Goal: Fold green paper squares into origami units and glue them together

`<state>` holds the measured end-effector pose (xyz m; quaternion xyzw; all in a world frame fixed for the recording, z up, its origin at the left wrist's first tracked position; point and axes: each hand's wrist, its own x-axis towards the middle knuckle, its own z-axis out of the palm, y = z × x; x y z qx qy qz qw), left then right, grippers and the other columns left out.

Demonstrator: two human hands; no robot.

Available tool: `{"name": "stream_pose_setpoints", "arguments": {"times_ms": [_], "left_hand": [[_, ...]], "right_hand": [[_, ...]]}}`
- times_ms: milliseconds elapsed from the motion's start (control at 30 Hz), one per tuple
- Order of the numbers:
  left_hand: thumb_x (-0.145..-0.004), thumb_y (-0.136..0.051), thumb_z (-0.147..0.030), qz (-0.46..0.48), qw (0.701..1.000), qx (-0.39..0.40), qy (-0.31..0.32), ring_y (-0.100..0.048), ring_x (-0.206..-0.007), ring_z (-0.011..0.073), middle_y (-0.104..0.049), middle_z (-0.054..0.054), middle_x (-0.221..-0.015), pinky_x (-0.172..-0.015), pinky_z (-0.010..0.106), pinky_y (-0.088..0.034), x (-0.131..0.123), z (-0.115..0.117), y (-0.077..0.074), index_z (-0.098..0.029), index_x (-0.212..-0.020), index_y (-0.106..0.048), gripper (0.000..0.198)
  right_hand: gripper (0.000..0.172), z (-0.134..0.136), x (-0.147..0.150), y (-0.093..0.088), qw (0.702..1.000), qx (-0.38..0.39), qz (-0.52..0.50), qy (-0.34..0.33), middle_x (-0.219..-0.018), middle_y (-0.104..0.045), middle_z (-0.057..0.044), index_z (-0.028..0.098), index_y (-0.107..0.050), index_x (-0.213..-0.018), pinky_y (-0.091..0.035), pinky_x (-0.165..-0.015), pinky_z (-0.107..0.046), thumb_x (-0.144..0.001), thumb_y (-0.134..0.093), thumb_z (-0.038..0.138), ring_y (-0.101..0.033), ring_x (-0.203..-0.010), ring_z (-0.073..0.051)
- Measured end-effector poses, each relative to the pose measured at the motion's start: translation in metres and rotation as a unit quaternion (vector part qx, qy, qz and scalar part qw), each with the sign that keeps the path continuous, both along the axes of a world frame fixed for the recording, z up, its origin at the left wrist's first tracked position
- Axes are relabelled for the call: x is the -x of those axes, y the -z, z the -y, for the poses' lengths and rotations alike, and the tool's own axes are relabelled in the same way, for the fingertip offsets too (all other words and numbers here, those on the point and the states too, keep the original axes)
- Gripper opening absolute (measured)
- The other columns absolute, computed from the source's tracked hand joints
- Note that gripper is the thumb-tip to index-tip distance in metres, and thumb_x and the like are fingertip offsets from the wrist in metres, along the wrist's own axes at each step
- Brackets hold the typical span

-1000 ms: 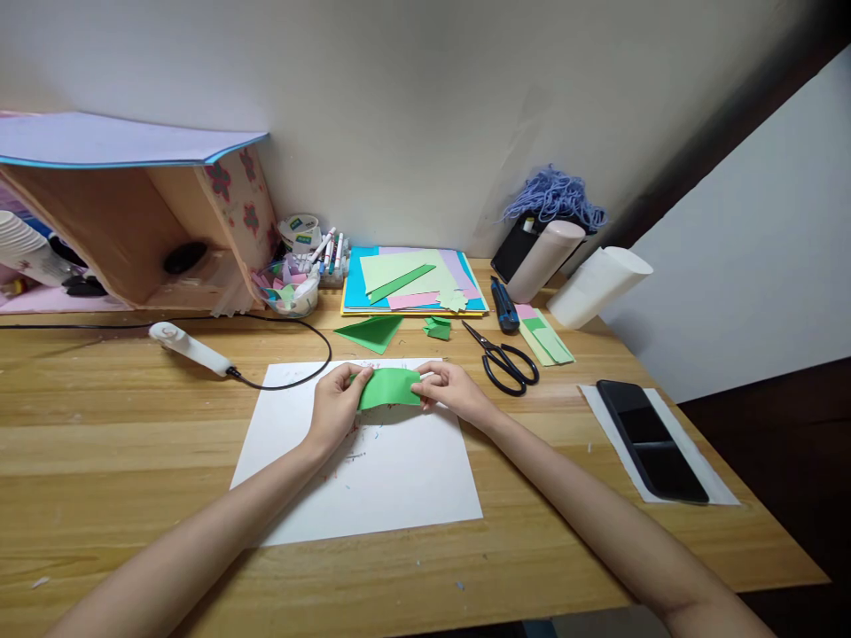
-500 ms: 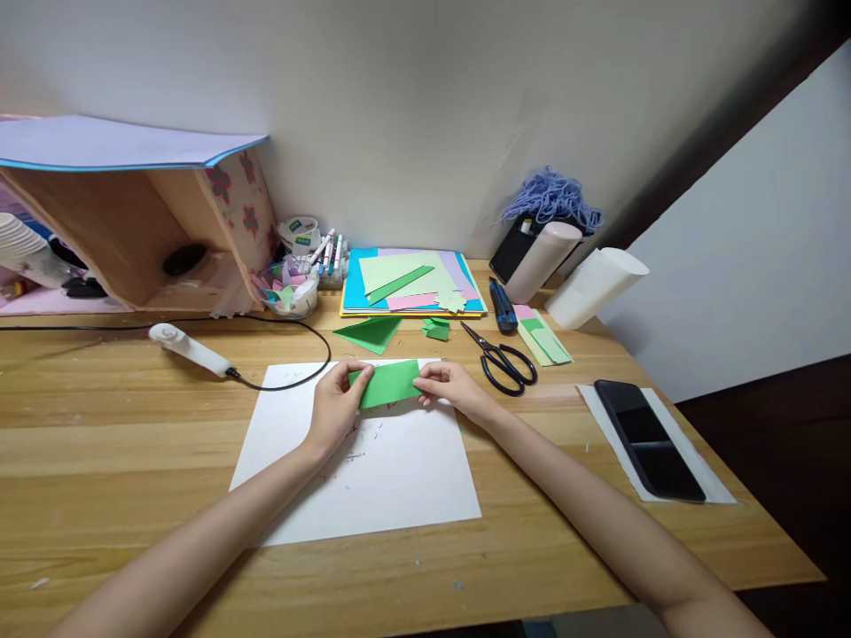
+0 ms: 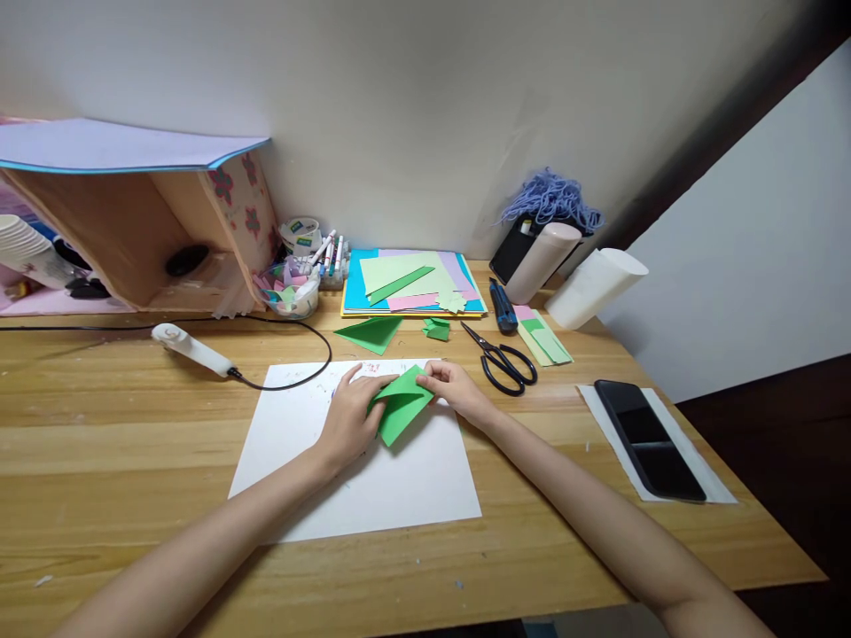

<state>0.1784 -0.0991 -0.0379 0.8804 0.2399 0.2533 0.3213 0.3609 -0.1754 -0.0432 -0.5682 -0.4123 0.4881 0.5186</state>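
Observation:
A folded piece of green paper (image 3: 402,409) is held between my two hands over a white sheet (image 3: 372,496). It sits tilted, one corner pointing down toward me, and a flap or crease runs across its upper part. My left hand (image 3: 351,412) grips the paper's left side, with some fingers hidden behind or under it. At the upper right corner, my right hand (image 3: 452,388) pinches the paper between thumb and fingers. Just beyond the sheet lie a green paper triangle (image 3: 372,334) and a small folded green piece (image 3: 437,330).
Black-handled scissors (image 3: 505,361) and a blue utility knife (image 3: 503,306) lie right of the sheet. A white glue gun (image 3: 192,350) with a black cord is at left. Coloured papers (image 3: 352,279) are stacked behind. A black phone (image 3: 648,439) rests far right.
The green paper has turned from a level rectangle to a tilted shape with a corner pointing down. My left hand has shifted its grip and moved slightly right; my right hand stays nearly in place.

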Motion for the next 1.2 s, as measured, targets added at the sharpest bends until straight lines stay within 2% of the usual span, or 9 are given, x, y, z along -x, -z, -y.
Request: {"name": "stream_pose_setpoints", "arguments": {"times_ms": [67, 167, 300, 433, 600, 733, 900, 1033, 1200], "left_hand": [[-0.084, -0.041, -0.022, 0.022, 0.997, 0.063, -0.032, -0.058, -0.095, 0.0211, -0.066, 0.005, -0.104, -0.092, 0.037, -0.037, 0.0, -0.002, 0.002, -0.022, -0.106, -0.06, 0.03], [-0.085, -0.042, -0.034, 0.048, 0.981, 0.179, -0.06, -0.059, -0.09, 0.0228, -0.067, 0.007, -0.1, -0.077, 0.032, -0.044, -0.001, -0.006, 0.002, -0.017, -0.1, -0.063, 0.031], [-0.078, -0.052, -0.041, 0.042, 0.954, 0.298, 0.006, -0.059, -0.089, 0.0241, -0.067, 0.008, -0.098, -0.075, 0.032, -0.046, -0.002, -0.009, -0.001, -0.014, -0.099, -0.063, 0.036], [-0.07, -0.062, -0.043, 0.004, 0.925, 0.379, 0.04, -0.061, -0.089, 0.026, -0.067, 0.01, -0.1, -0.074, 0.035, -0.048, 0.0, -0.013, -0.002, -0.013, -0.101, -0.062, 0.043], [-0.066, -0.066, -0.043, 0.009, 0.884, 0.466, 0.03, -0.064, -0.081, 0.0257, -0.068, 0.013, -0.096, -0.066, 0.034, -0.05, 0.0, -0.022, -0.003, -0.012, -0.098, -0.064, 0.044], [-0.066, -0.069, -0.039, 0.065, 0.855, 0.515, -0.002, -0.064, -0.086, 0.026, -0.068, 0.014, -0.097, -0.071, 0.035, -0.051, -0.001, -0.026, -0.005, -0.012, -0.101, -0.064, 0.044], [-0.066, -0.07, -0.037, 0.048, 0.843, 0.535, 0.008, -0.065, -0.082, 0.024, -0.069, 0.013, -0.094, -0.07, 0.032, -0.051, 0.0, -0.028, -0.005, -0.013, -0.098, -0.065, 0.041], [-0.068, -0.067, -0.039, 0.026, 0.852, 0.522, 0.017, -0.065, -0.078, 0.0227, -0.069, 0.012, -0.096, -0.068, 0.032, -0.05, 0.001, -0.029, -0.005, -0.014, -0.097, -0.064, 0.039], [-0.07, -0.065, -0.037, 0.039, 0.851, 0.518, 0.074, -0.065, -0.085, 0.0237, -0.069, 0.013, -0.096, -0.081, 0.036, -0.048, 0.0, -0.03, -0.008, -0.013, -0.097, -0.066, 0.036]], "right_hand": [[0.037, 0.0, 0.002, 0.002, 0.999, -0.002, -0.01, 0.033, -0.054, -0.05, 0.005, 0.017, -0.047, -0.064, -0.041, -0.049, -0.021, -0.065, -0.067, 0.049, -0.049, -0.05, -0.008], [0.036, 0.0, 0.004, 0.005, 0.996, -0.021, -0.03, 0.085, -0.057, -0.055, 0.005, 0.019, -0.047, -0.081, -0.042, -0.05, -0.022, -0.065, -0.068, 0.044, -0.053, -0.051, -0.01], [0.027, 0.0, 0.003, 0.006, 0.985, -0.082, 0.026, 0.153, -0.071, -0.061, 0.0, 0.019, -0.053, -0.088, -0.043, -0.054, -0.023, -0.072, -0.063, 0.039, -0.055, -0.061, -0.012], [0.018, 0.003, 0.003, 0.005, 0.982, -0.108, 0.096, 0.123, -0.084, -0.064, -0.004, 0.019, -0.062, -0.082, -0.046, -0.068, -0.027, -0.077, -0.058, 0.037, -0.057, -0.079, -0.016], [0.024, 0.008, 0.004, 0.002, 0.979, -0.132, 0.142, 0.059, -0.099, -0.064, -0.004, 0.021, -0.065, -0.095, -0.044, -0.078, -0.031, -0.085, -0.043, 0.026, -0.056, -0.092, -0.018], [0.03, 0.01, 0.003, 0.002, 0.968, -0.147, 0.2, 0.027, -0.095, -0.062, -0.004, 0.024, -0.066, -0.096, -0.044, -0.068, -0.028, -0.081, -0.041, 0.015, -0.055, -0.085, -0.017], [0.025, 0.009, 0.005, 0.002, 0.94, -0.181, 0.287, 0.001, -0.081, -0.059, -0.003, 0.025, -0.069, -0.089, -0.041, -0.074, -0.033, -0.072, -0.055, 0.011, -0.051, -0.08, -0.018], [0.013, 0.01, 0.005, 0.004, 0.942, -0.176, 0.286, 0.01, -0.071, -0.056, -0.003, 0.023, -0.069, -0.075, -0.041, -0.071, -0.032, -0.071, -0.061, 0.014, -0.05, -0.073, -0.018], [0.01, 0.008, 0.005, 0.003, 0.966, -0.151, 0.209, 0.031, -0.075, -0.057, -0.003, 0.019, -0.064, -0.072, -0.042, -0.069, -0.029, -0.077, -0.059, 0.027, -0.052, -0.076, -0.017]]}}
